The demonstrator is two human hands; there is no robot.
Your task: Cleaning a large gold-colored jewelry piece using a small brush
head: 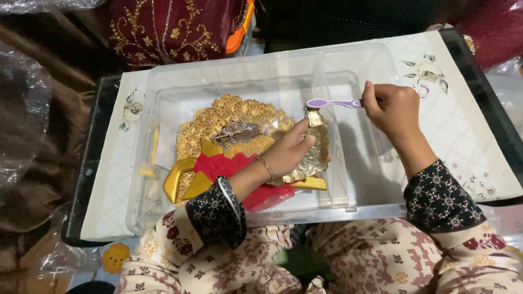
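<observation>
A: Left hand (pixel 291 149) is gripping the gold filigree metal ornament (pixel 313 152) over the clear plastic tub (pixel 376 65), mid-desk.
B: Right hand (pixel 389 106) is pinching the purple toothbrush (pixel 332 103), bristles touching its top. Scrubbing looks underway, not finished.

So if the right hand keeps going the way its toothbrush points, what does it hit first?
The right hand aims the purple toothbrush leftward; its head seems already at the gold ornament's top.

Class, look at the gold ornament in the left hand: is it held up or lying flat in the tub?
Held up. The left hand grips the gold ornament above the clear tub, narrow end up, near the purple brush.
</observation>
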